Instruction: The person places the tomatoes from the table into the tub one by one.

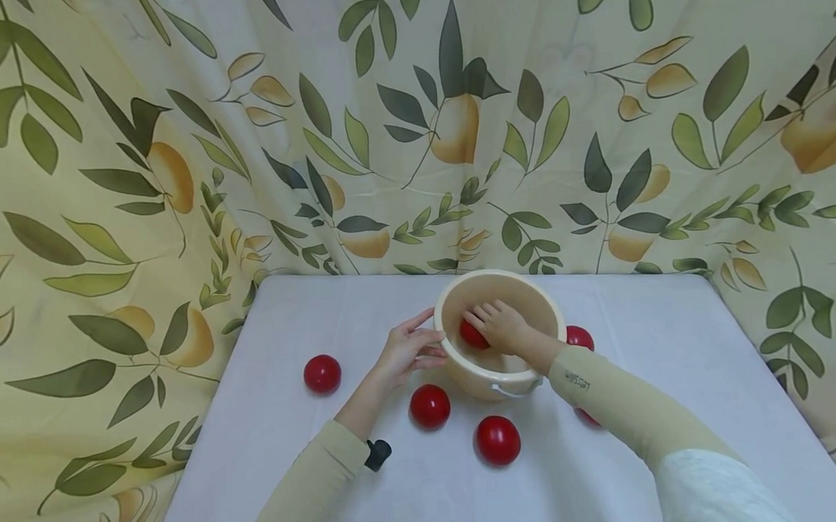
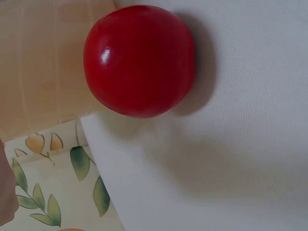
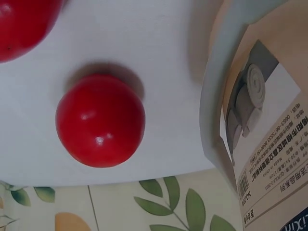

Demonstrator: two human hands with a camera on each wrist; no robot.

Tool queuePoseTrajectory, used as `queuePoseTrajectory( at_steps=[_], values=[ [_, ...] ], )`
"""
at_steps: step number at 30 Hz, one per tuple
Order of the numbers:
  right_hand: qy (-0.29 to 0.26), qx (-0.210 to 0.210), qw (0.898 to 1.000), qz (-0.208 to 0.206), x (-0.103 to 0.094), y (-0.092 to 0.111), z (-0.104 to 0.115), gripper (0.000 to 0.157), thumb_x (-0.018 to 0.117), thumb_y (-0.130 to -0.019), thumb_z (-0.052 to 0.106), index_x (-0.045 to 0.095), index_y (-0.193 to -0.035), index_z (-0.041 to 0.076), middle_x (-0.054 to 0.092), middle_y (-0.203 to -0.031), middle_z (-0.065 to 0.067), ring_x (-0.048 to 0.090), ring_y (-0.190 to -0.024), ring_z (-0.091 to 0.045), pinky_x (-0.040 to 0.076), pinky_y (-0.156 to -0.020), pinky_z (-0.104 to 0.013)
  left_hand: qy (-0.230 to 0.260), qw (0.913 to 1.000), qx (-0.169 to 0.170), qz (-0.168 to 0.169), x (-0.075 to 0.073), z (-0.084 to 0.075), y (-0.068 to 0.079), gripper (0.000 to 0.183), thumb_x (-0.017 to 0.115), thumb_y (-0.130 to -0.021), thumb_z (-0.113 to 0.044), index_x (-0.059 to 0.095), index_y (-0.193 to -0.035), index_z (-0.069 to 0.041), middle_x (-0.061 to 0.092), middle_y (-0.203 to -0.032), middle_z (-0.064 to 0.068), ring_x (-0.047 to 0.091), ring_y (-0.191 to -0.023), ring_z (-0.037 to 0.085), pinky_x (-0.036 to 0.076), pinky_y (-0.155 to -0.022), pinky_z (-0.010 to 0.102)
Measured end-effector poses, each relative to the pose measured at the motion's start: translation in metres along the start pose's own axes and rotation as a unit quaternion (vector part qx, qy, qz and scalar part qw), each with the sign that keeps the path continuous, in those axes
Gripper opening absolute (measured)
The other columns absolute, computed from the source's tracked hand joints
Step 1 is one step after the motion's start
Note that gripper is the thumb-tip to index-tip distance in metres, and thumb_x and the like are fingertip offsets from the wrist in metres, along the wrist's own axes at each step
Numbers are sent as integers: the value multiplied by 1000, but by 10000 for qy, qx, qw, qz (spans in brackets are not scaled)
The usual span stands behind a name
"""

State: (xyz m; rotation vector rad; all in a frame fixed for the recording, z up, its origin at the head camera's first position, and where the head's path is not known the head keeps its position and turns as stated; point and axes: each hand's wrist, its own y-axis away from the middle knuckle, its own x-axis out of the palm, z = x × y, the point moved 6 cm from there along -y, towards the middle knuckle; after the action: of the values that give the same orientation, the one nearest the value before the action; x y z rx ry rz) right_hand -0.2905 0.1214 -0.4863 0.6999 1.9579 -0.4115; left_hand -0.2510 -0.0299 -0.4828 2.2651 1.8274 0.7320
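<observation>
A cream bucket point(image 1: 500, 386) stands upright near the table's back edge, its label point(image 3: 269, 159) showing in the right wrist view. Inside it my right hand point(image 1: 501, 327) grips a glossy red tomato-like ball point(image 1: 473, 334), partly covered by the fingers. My left hand point(image 1: 410, 349) touches the bucket's left side near the rim with extended fingers; only a sliver of this hand shows in the left wrist view. Just below it sits another red ball point(image 1: 430, 406), close to the bucket wall. A further red ball point(image 1: 497, 440) lies in front of the bucket.
One red ball point(image 1: 322, 374) rests at the left on the white-covered table point(image 1: 280, 458). Another red ball point(image 1: 579, 337) is right of the bucket, and one more point(image 1: 586, 417) is mostly hidden under the right forearm. A leaf-patterned curtain point(image 1: 415, 176) hangs behind.
</observation>
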Motion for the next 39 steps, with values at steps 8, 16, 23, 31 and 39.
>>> queuePoseTrajectory(
  at_steps=[8, 16, 23, 31, 39],
  values=[
    [56, -35, 9998, 205, 5, 3, 2, 44, 65, -81, 22, 50, -121, 10, 53, -105, -8, 51, -90, -21, 42, -74, -31, 42, 10000, -6, 59, 0, 0, 1, 55, 63, -85, -8, 46, -135, -24, 63, -92, 8, 65, -65, 16, 57, -67, 35],
    [185, 20, 9996, -221, -2, 4, 2, 33, 58, -84, 19, 53, -116, 11, 53, -100, -7, 51, -86, -20, 40, -70, -29, -12, 10000, -17, -64, -1, 0, 2, 55, 64, -85, -10, 47, -135, -24, 63, -95, 9, 65, -66, 16, 57, -67, 34],
    [412, 36, 9973, -610, -10, 1, -2, 30, 62, -79, 17, 59, -108, 14, 56, -96, -5, 53, -80, -19, 40, -67, -30, -46, 10000, -25, -71, 0, -1, 2, 55, 65, -85, -11, 47, -135, -24, 63, -95, 9, 65, -66, 16, 57, -67, 35],
    [-579, 204, 9976, -324, -28, 0, -16, 52, 79, -67, 24, 57, -113, 10, 56, -107, -9, 53, -94, -25, 42, -79, -39, -26, 10000, 15, -6, -2, -1, 0, 55, 65, -84, -10, 47, -135, -23, 64, -93, 9, 65, -65, 16, 57, -67, 36],
    [-1517, 863, 9807, -885, -61, 21, -40, 59, 75, -72, 24, 52, -123, 7, 53, -120, -13, 46, -112, -31, 35, -93, -52, 70, 9999, 127, 85, 0, -2, 1, 56, 64, -84, -6, 45, -136, -19, 64, -96, 12, 65, -62, 16, 57, -66, 37]
  ],
)
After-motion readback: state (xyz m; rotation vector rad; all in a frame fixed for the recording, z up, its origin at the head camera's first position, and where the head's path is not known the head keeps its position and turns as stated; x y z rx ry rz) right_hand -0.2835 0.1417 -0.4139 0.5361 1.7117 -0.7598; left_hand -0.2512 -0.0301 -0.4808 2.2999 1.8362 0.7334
